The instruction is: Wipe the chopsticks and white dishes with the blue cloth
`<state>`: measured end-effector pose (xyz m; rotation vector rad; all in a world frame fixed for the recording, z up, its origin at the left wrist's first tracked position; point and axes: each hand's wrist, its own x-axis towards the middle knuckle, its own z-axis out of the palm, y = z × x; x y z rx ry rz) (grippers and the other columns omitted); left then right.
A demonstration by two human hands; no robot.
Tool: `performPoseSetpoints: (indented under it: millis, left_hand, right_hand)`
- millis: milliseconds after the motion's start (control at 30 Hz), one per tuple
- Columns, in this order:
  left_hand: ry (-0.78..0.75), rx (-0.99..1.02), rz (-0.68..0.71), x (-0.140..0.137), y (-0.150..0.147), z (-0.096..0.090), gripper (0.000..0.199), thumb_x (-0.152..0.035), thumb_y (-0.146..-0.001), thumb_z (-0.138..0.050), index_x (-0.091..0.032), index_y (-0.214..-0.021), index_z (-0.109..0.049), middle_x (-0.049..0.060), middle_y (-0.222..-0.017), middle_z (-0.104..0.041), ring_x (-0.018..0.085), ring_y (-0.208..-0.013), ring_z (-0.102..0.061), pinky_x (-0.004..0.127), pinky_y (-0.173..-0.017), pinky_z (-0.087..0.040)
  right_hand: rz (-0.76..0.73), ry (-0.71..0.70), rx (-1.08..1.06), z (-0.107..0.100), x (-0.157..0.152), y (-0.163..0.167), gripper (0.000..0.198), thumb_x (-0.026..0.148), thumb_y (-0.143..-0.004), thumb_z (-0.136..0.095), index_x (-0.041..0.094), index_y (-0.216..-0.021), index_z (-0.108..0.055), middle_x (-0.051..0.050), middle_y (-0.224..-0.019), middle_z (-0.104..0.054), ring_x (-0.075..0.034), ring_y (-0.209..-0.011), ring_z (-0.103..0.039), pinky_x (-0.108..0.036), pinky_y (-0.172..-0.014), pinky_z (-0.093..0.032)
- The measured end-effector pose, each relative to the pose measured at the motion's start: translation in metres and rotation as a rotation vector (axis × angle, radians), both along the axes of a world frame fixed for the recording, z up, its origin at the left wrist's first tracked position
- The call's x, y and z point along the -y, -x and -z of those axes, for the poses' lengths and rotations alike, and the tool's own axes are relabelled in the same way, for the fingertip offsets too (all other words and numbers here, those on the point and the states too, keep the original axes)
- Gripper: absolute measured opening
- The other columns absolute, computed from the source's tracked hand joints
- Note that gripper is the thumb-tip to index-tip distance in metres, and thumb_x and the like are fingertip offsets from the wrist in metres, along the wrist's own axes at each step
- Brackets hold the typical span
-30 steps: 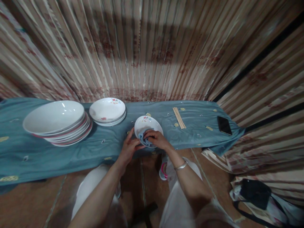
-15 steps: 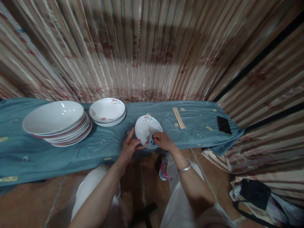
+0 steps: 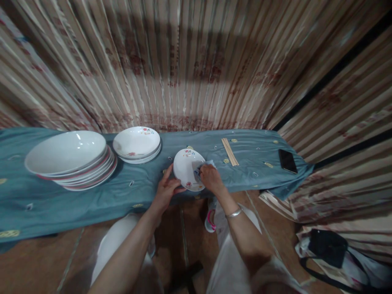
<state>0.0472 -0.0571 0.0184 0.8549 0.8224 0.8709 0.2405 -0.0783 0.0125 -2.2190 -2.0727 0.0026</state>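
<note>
A small white plate (image 3: 185, 168) with flower prints sits tilted at the front edge of a table under a teal cloth (image 3: 137, 190). My left hand (image 3: 165, 191) grips the plate's near left rim. On the plate's right side, my right hand (image 3: 210, 178) presses a light blue cloth (image 3: 203, 165) against it. A silver bangle circles my right wrist.
A stack of large white plates (image 3: 69, 157) and a stack of smaller flowered plates (image 3: 136, 143) stand to the left. Wooden sticks (image 3: 230, 151) and a black phone (image 3: 287, 160) lie to the right. A striped curtain hangs behind. A black bag (image 3: 327, 246) lies on the floor at right.
My right hand has slid the blue cloth from the plate's near edge up to its right rim. The left hand has kept its hold on the plate.
</note>
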Motion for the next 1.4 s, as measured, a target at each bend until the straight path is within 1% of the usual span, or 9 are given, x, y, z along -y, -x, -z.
performPoseSetpoints:
  millis: [167,367,567,700,800,967,1133,1300,1400]
  left_hand:
    - [0.011,-0.003,0.0,0.0,-0.001,-0.001,0.097,-0.022,-0.063,-0.075,-0.022,-0.149,-0.03,0.001,-0.084,-0.072,0.019,-0.079,-0.068,0.037,-0.07,-0.061]
    - [0.005,-0.002,-0.005,0.001,-0.001,-0.002,0.096,-0.023,-0.064,-0.075,-0.022,-0.149,-0.031,0.001,-0.082,-0.071,0.02,-0.08,-0.068,0.038,-0.072,-0.061]
    - [0.005,0.001,-0.002,0.001,-0.001,-0.002,0.099,-0.023,-0.062,-0.076,-0.021,-0.15,-0.03,0.0,-0.08,-0.07,0.02,-0.077,-0.068,0.038,-0.071,-0.061]
    - [0.006,0.005,0.0,0.0,-0.001,-0.001,0.099,-0.022,-0.062,-0.075,-0.024,-0.15,-0.029,-0.001,-0.079,-0.07,0.019,-0.076,-0.068,0.039,-0.072,-0.061]
    - [0.019,0.014,-0.001,0.001,-0.001,-0.002,0.099,-0.021,-0.063,-0.075,-0.023,-0.151,-0.028,-0.001,-0.079,-0.071,0.018,-0.075,-0.068,0.039,-0.073,-0.061]
    - [0.016,0.026,0.004,0.001,-0.001,-0.001,0.098,-0.021,-0.064,-0.075,-0.023,-0.15,-0.028,-0.001,-0.08,-0.071,0.019,-0.076,-0.068,0.038,-0.072,-0.061]
    - [0.019,0.026,0.001,0.001,-0.001,0.0,0.098,-0.021,-0.064,-0.075,-0.024,-0.15,-0.029,0.0,-0.083,-0.071,0.019,-0.077,-0.068,0.039,-0.073,-0.061]
    - [0.021,0.019,-0.007,0.001,-0.001,-0.001,0.098,-0.02,-0.064,-0.075,-0.022,-0.15,-0.028,-0.001,-0.076,-0.069,0.018,-0.074,-0.068,0.039,-0.072,-0.061]
    - [0.025,0.033,-0.008,0.002,0.0,0.0,0.098,-0.02,-0.065,-0.074,-0.023,-0.15,-0.027,-0.001,-0.077,-0.07,0.017,-0.074,-0.067,0.039,-0.073,-0.061]
  right_hand:
    - [-0.004,-0.047,-0.011,-0.001,-0.006,0.001,0.023,0.004,-0.086,-0.044,0.011,-0.09,-0.066,-0.014,-0.098,-0.068,-0.021,-0.1,-0.061,-0.03,-0.094,-0.042]
    - [0.027,-0.072,-0.077,-0.003,-0.017,0.006,0.025,0.005,-0.086,-0.044,0.009,-0.099,-0.065,-0.017,-0.109,-0.067,-0.024,-0.105,-0.059,-0.036,-0.098,-0.042]
    - [0.035,-0.169,-0.235,0.007,-0.032,0.007,0.035,0.008,-0.087,-0.041,0.007,-0.116,-0.061,-0.017,-0.121,-0.063,-0.024,-0.118,-0.055,-0.035,-0.105,-0.039]
    - [0.031,-0.212,-0.336,0.014,-0.045,0.007,0.04,0.009,-0.087,-0.04,0.008,-0.122,-0.059,-0.016,-0.125,-0.062,-0.023,-0.121,-0.053,-0.036,-0.108,-0.037]
    - [0.007,-0.226,-0.388,0.017,-0.052,0.006,0.04,0.01,-0.087,-0.04,0.009,-0.123,-0.058,-0.017,-0.126,-0.061,-0.023,-0.122,-0.052,-0.039,-0.108,-0.038]
    - [-0.034,-0.237,-0.486,0.014,-0.057,0.009,0.04,0.013,-0.088,-0.042,0.01,-0.125,-0.057,-0.015,-0.128,-0.061,-0.021,-0.122,-0.052,-0.036,-0.108,-0.038]
    - [-0.085,-0.286,-0.677,0.011,-0.061,0.016,0.039,0.014,-0.086,-0.047,0.016,-0.123,-0.06,-0.011,-0.128,-0.062,-0.02,-0.121,-0.054,-0.037,-0.109,-0.037]
    - [-0.13,-0.315,-0.867,0.011,-0.063,0.024,0.036,0.016,-0.086,-0.05,0.014,-0.119,-0.063,-0.013,-0.127,-0.062,-0.018,-0.12,-0.055,-0.034,-0.108,-0.037]
    - [-0.154,-0.309,-0.985,0.01,-0.061,0.03,0.034,0.018,-0.086,-0.052,0.015,-0.117,-0.064,-0.011,-0.126,-0.063,-0.018,-0.118,-0.056,-0.033,-0.106,-0.039]
